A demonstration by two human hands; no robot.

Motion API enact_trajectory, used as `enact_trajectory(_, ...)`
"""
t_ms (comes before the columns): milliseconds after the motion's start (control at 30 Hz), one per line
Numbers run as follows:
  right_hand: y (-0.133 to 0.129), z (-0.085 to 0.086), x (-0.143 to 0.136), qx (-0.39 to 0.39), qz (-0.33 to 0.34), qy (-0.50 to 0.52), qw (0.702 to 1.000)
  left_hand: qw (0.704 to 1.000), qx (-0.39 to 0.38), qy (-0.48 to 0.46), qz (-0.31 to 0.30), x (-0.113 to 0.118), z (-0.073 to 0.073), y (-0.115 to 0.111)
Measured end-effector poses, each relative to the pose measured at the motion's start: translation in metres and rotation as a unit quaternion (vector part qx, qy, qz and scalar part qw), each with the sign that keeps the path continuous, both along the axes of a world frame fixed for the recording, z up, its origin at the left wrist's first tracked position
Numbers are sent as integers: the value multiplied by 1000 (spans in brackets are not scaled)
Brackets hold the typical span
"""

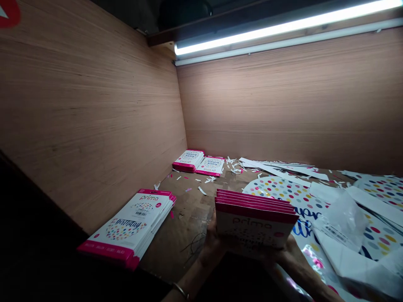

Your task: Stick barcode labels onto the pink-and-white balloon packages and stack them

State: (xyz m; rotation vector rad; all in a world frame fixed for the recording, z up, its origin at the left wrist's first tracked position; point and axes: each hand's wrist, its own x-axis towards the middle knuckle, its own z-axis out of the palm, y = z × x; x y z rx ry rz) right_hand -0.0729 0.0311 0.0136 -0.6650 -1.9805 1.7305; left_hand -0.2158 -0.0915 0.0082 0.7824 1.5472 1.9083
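Note:
Several pink-and-white "prima" balloon packets [256, 228] stand upright in a fanned stack between my two hands. My left hand [214, 235] grips the stack's left edge, its fingers mostly behind the packets. On the opposite side my right hand [288, 253] holds the lower right edge; shadow hides part of it. To the left lies a larger stack of like packets [129, 224], printed with "birthday" and colored dots. Flat dotted foil balloons [280, 186] with blue lettering spread out to the right of the held stack.
Two smaller packet piles [189, 158] sit in the back left corner. White paper strips [283, 167] and scraps litter the back of the brown work surface [185, 209]. A clear plastic bag [346, 218] lies at right. Wooden panels [283, 105] enclose the left and back under a tube light [283, 29].

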Motion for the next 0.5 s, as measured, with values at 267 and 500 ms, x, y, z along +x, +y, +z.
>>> enact_trajectory(267, -9, 6, 0, -9, -18, 6, 1000, 999, 15, 30, -9, 0, -3, -2)
enact_trajectory(500, -8, 4, 1, -11, -28, 1, 1000, 1000, 12, 25, -8, 0, -2, -2)
